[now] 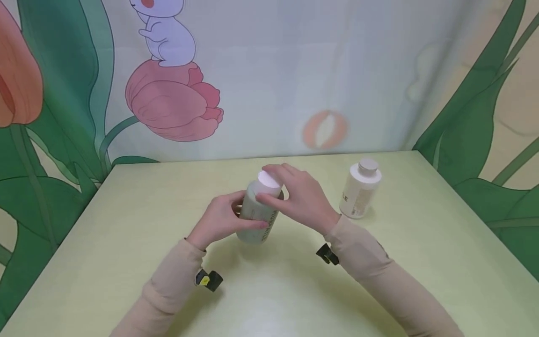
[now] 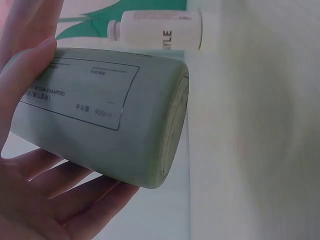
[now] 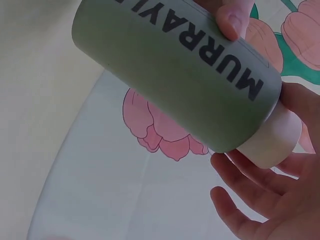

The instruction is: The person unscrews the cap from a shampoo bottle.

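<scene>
A grey-green shampoo bottle (image 1: 254, 210) with a white cap (image 1: 269, 181) is held tilted over the middle of the table, its top leaning right. My left hand (image 1: 221, 217) grips the body, thumb on the near side and fingers round the back. At the top, my right hand (image 1: 305, 196) holds the cap between thumb and fingers. Large dark letters reading MURRAY run along the bottle (image 3: 200, 65) in the right wrist view. Seen from the left wrist, the small-print label and the flat base of the bottle (image 2: 115, 110) face the camera.
A white bottle (image 1: 360, 194) with a narrow cap stands upright on the table, right of my right hand. The pale yellow-green table (image 1: 126, 224) ends at a curtain (image 1: 261, 93) printed with tulips and a white animal. Each sleeve carries a small black wrist device.
</scene>
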